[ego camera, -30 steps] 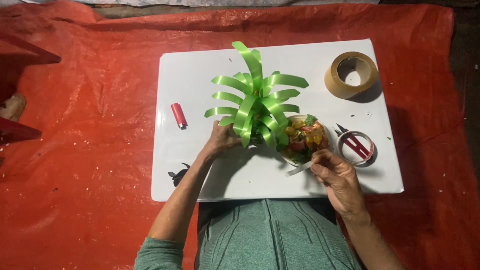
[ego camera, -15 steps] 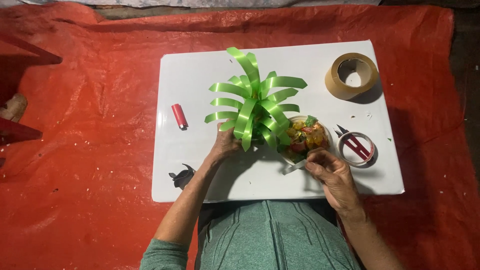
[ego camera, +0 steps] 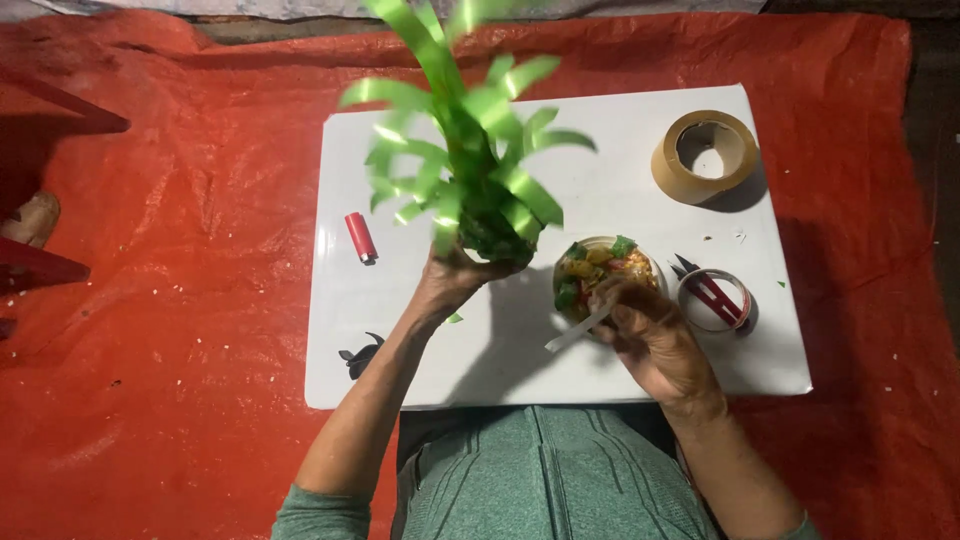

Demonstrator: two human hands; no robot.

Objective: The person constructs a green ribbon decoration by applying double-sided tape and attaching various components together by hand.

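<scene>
Fingers of the left hand (ego camera: 455, 280) closed around the green ribbon tree (ego camera: 470, 150) at its base, lifting it clear of the white board (ego camera: 400, 360). At three o'clock, the right hand (ego camera: 650, 335) pinched a white tool (ego camera: 580, 328) over the bowl of coloured bits (ego camera: 600, 268).

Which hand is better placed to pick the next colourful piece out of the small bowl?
Probably the right hand: it rests at the small bowl with a white tool. The left hand grips the green ribbon plant.

Home craft spot: white board (ego camera: 400, 370) on red floor tarp (ego camera: 180, 300)
</scene>
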